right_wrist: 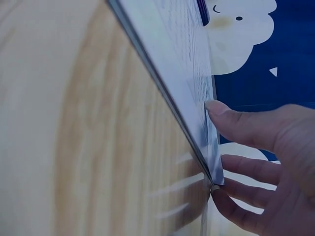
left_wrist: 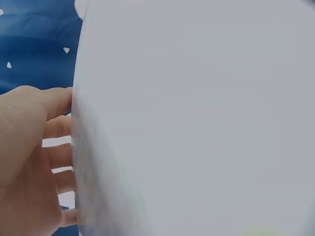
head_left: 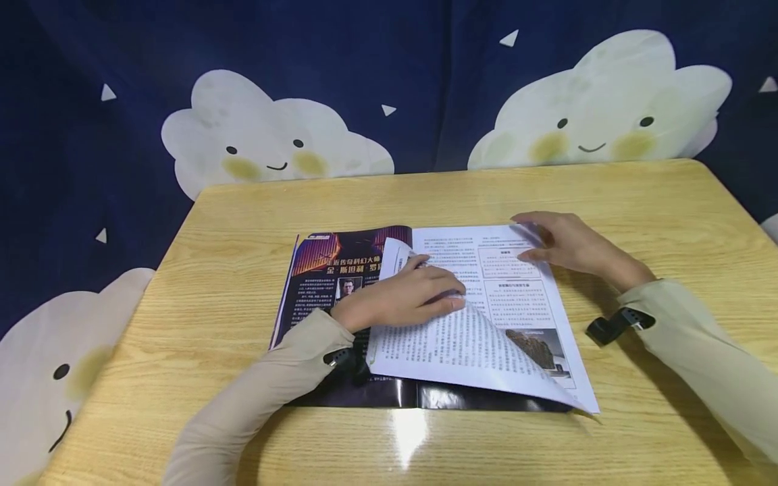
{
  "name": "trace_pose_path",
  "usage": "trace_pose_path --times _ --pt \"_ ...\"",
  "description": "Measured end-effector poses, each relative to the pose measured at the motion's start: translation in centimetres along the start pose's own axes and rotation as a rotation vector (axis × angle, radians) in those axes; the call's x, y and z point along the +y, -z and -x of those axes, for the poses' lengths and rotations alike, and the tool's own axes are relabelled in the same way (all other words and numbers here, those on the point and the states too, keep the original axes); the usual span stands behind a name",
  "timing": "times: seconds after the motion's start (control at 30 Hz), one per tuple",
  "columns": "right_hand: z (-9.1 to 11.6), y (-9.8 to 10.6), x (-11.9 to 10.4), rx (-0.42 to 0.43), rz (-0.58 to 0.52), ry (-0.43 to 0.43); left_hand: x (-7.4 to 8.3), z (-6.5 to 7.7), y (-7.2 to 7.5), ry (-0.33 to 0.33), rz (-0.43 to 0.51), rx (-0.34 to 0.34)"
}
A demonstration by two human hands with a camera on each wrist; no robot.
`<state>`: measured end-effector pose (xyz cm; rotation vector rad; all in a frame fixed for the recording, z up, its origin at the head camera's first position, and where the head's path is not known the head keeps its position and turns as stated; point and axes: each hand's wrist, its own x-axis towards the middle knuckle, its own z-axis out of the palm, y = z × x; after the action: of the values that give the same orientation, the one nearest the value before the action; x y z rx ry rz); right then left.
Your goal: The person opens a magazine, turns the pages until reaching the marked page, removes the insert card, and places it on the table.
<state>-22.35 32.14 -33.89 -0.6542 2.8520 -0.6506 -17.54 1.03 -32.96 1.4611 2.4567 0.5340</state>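
Note:
An open magazine (head_left: 516, 297) lies on the wooden table, its left page dark with an orange and purple design. One printed white sheet (head_left: 450, 351) is lifted and curves over the middle, its lower edge raised off the pages beneath. My left hand (head_left: 419, 293) rests on this sheet with loosely extended fingers; in the left wrist view the sheet's pale face blocks most of the scene beside the fingers (left_wrist: 60, 155). At the top right corner of the magazine, my right hand (head_left: 559, 243) touches the page with spread fingers. Its thumb (right_wrist: 219, 108) lies against the page edges.
The wooden table (head_left: 231, 223) extends around the magazine on all sides. Behind it hangs a dark blue cloth (head_left: 425, 81) with smiling white clouds. Black straps (head_left: 616, 327) are on both wrists, over beige sleeves.

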Motion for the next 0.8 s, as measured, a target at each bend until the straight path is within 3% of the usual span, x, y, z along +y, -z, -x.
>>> trace_pose_path --times 0.4,0.8 --pt "0.5 -0.2 0.0 0.044 -0.008 0.024 -0.7 1.3 0.1 -0.013 -0.019 0.033" --pt "0.5 -0.4 -0.4 0.040 0.017 0.019 -1.4 2.4 -0.1 -0.003 0.026 0.067"
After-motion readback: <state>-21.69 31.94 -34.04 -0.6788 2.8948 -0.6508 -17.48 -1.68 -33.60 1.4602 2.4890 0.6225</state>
